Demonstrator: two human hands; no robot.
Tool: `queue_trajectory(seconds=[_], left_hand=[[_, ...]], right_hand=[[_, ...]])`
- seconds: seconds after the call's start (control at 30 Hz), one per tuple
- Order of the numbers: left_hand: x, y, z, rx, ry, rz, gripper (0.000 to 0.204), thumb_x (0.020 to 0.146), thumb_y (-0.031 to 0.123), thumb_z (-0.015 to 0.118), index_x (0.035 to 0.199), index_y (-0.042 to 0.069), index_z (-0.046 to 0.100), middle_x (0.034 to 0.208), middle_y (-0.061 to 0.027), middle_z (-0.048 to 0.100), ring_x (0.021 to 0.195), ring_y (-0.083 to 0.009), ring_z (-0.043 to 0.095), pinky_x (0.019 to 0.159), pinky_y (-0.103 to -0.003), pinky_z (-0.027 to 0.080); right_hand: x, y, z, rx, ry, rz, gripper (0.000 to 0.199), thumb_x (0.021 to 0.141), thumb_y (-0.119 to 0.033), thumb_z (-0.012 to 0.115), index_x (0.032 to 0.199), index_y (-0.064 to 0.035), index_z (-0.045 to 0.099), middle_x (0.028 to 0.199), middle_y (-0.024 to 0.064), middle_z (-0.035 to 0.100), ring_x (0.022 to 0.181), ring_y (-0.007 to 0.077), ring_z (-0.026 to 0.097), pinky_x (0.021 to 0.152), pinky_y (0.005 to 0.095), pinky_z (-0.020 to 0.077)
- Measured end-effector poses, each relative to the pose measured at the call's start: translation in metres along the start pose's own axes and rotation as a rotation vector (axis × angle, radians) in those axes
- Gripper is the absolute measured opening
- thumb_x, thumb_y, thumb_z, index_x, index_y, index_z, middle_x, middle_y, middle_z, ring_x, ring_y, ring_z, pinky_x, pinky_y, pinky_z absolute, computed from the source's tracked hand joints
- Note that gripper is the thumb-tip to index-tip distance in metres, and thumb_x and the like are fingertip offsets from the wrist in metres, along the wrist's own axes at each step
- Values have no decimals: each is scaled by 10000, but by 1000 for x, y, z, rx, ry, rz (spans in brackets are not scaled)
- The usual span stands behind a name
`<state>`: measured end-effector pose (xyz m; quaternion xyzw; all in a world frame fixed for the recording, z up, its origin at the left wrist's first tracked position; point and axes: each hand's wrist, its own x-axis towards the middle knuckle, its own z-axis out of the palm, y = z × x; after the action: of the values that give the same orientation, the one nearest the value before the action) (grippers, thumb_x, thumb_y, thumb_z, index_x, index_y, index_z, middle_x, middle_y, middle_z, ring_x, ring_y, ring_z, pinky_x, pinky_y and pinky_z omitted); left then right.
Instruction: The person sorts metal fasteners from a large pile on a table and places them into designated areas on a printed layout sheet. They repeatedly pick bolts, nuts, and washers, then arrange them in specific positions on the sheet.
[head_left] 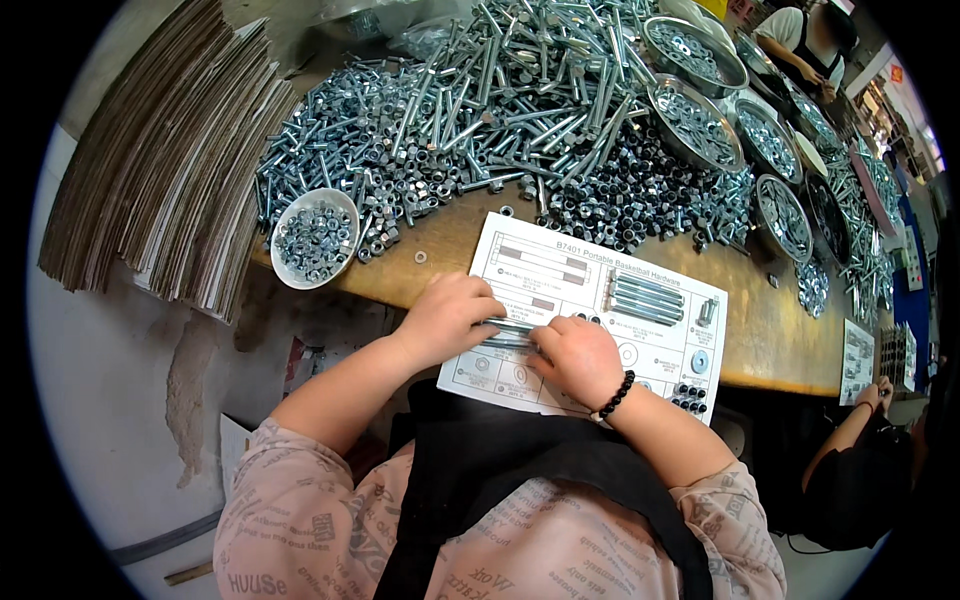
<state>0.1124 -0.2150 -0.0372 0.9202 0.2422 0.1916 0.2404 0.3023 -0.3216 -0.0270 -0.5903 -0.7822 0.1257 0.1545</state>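
A printed hardware card (600, 396) lies at the table's front edge, close to my body. My left hand (452, 316) and my right hand (578, 356) are over its left and middle part, fingers curled around the two ends of several long silver bolts (510, 338). A row of long bolts (645, 298) lies on the card's upper right, with short bolts (707, 311) beside it. Below these sit a washer (700, 362) and small dark nuts (690, 398). My fingers hide part of the bolts that I hold.
Big heaps of bolts (530, 70) and dark nuts (625, 185) cover the far table. A white bowl of nuts (349, 210) stands left; metal bowls of washers (735, 165) stand right. Stacked cardboard (150, 160) is at far left. Other people work on the right, one hand (880, 393) near another card.
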Motion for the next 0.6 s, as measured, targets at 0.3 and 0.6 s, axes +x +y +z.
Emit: queue_trajectory(seconds=[0.3,0.6], left_hand=[[-13,-3,-4,48,-133,-31,235,706,218,675,914,124,620,816,-28,577,829,-220,540,795,-355,362],[-11,-11,-5,120,-138,101,302,667,273,709,909,136,591,849,-7,576,841,-191,539,820,-358,336]], right_hand=[[-7,9,2,3,52,56,248,665,-182,679,883,-100,594,743,71,542,743,253,558,639,362,462],[-1,2,-1,38,24,59,198,707,-182,639,874,-95,576,742,81,539,751,260,553,650,364,456]])
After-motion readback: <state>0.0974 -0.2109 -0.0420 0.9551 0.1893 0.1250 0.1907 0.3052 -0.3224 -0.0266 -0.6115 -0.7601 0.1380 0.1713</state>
